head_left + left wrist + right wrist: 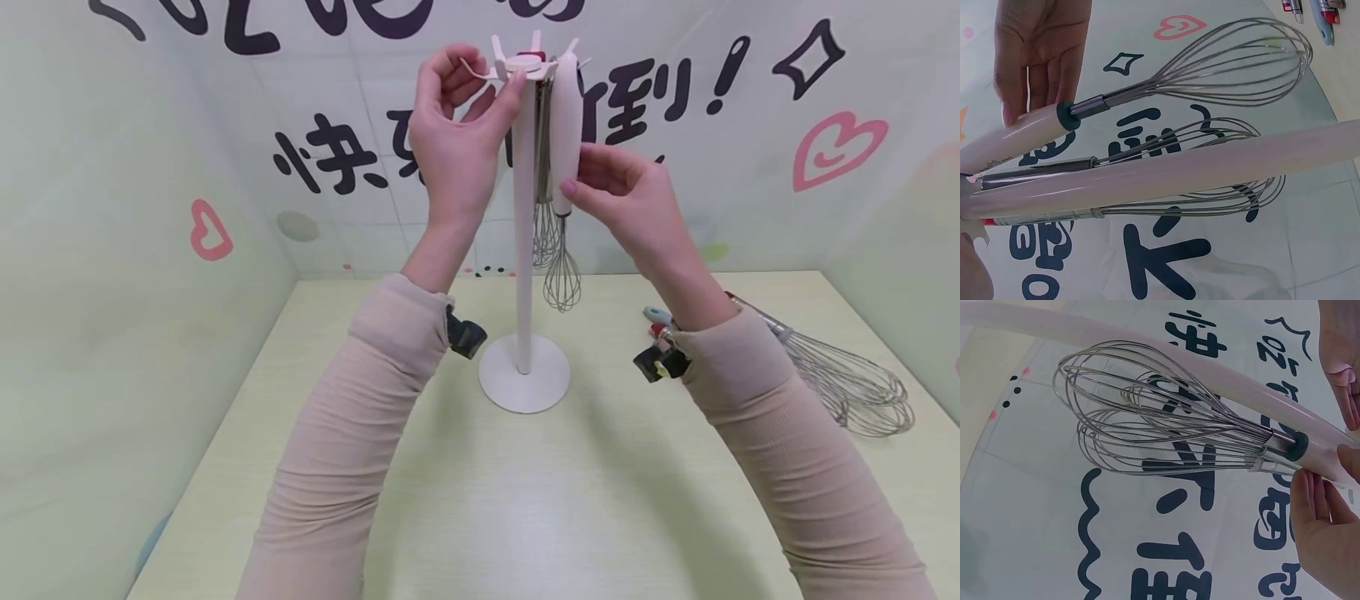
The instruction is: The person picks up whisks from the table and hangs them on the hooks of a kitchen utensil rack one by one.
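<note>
A white hanging stand (523,250) with a round base and upturned hooks rises from the table in the head view. My left hand (461,125) grips its top, thumb against the hook ring (522,63). On the right side, my right hand (626,187) pinches the lower part of a whisk's thick white handle (566,125). This whisk hangs upright, wires down, its handle top at a hook. Behind it hang two more whisks; their wires (1116,456) show below the first whisk's in the right wrist view. One has a metal handle (1035,174).
A large wire whisk (847,367) lies on the table at the right, partly behind my right sleeve. Beside it are a light blue handle (657,315) and a red-tipped handle. A printed backdrop (360,225) stands behind the table (465,517).
</note>
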`<state>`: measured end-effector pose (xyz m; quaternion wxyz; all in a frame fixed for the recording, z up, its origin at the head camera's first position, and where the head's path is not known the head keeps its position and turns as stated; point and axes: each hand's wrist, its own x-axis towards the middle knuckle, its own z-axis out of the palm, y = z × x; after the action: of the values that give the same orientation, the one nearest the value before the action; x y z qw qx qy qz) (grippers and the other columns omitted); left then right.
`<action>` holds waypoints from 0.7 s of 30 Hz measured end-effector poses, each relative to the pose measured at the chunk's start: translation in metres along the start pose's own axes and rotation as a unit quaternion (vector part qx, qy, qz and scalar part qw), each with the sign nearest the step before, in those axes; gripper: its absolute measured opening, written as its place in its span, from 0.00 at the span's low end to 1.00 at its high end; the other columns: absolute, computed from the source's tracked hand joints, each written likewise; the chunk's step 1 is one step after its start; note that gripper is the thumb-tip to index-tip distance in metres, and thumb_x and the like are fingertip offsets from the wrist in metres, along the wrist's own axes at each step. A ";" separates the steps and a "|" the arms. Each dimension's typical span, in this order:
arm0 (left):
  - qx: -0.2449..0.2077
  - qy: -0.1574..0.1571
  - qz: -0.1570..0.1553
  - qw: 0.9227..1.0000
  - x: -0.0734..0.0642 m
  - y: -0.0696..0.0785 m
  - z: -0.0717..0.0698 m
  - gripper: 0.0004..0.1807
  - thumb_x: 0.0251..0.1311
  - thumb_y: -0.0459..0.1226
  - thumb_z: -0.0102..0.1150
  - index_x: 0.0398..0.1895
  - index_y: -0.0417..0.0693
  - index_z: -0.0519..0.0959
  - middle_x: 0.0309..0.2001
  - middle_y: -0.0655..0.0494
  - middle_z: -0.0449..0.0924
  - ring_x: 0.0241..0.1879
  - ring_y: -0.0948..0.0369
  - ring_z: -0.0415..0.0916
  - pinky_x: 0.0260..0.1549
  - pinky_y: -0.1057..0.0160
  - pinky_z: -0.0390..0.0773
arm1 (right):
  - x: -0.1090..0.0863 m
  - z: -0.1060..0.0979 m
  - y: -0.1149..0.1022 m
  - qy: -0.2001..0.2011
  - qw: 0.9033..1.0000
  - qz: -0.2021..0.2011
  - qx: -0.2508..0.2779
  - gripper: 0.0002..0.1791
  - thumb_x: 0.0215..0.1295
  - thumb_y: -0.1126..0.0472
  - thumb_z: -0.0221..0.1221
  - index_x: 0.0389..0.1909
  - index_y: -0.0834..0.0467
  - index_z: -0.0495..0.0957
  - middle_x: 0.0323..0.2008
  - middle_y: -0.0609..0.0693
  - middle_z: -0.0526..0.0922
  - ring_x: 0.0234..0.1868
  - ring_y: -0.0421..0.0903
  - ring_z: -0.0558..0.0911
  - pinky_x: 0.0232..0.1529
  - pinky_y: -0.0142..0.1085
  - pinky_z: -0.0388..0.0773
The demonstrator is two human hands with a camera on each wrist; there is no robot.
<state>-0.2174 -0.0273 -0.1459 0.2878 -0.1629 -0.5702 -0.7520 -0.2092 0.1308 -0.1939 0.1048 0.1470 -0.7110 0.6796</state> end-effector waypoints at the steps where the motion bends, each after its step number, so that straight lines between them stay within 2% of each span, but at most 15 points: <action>1: 0.000 0.000 0.000 1.000 0.000 0.000 0.000 0.22 0.50 0.26 0.65 0.49 0.33 0.69 0.38 0.56 0.71 0.42 0.63 0.75 0.51 0.74 0.80 | 0.000 -0.001 0.001 -0.001 1.000 0.000 0.002 0.23 0.58 0.69 0.62 0.57 0.64 0.74 0.41 0.47 0.83 0.44 0.39 0.81 0.47 0.21 0.80; 6: 0.001 0.000 0.000 1.000 0.001 0.000 0.000 0.22 0.50 0.26 0.66 0.49 0.33 0.69 0.38 0.56 0.71 0.42 0.63 0.75 0.50 0.74 0.80 | -0.003 -0.008 0.007 -0.003 1.000 0.003 0.002 0.21 0.58 0.69 0.62 0.54 0.65 0.76 0.37 0.41 0.83 0.42 0.36 0.81 0.46 0.19 0.80; 10: -0.003 0.003 0.001 1.000 0.001 -0.001 0.000 0.22 0.50 0.25 0.66 0.48 0.33 0.69 0.38 0.56 0.71 0.41 0.64 0.75 0.50 0.74 0.80 | -0.006 -0.017 0.013 -0.004 0.998 0.016 -0.053 0.21 0.60 0.67 0.61 0.55 0.65 0.75 0.38 0.38 0.82 0.42 0.33 0.80 0.46 0.17 0.79; 14: -0.003 0.003 0.001 1.000 0.002 -0.001 0.000 0.23 0.49 0.25 0.66 0.48 0.33 0.70 0.39 0.54 0.72 0.41 0.64 0.75 0.50 0.74 0.80 | -0.011 -0.028 0.021 -0.003 0.993 0.036 -0.116 0.21 0.62 0.63 0.60 0.57 0.63 0.74 0.38 0.33 0.81 0.42 0.30 0.80 0.46 0.16 0.77; 21: 0.004 0.002 0.000 1.000 0.003 0.000 -0.001 0.22 0.49 0.26 0.66 0.48 0.33 0.70 0.39 0.55 0.72 0.41 0.64 0.75 0.50 0.75 0.80 | -0.019 -0.044 0.036 -0.009 0.982 0.077 -0.173 0.23 0.65 0.58 0.59 0.59 0.62 0.72 0.40 0.33 0.80 0.43 0.29 0.78 0.46 0.14 0.76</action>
<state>-0.2196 -0.0288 -0.1447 0.2895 -0.1598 -0.5727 -0.7501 -0.2065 0.1775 -0.2317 0.0701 0.0776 -0.8279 0.5510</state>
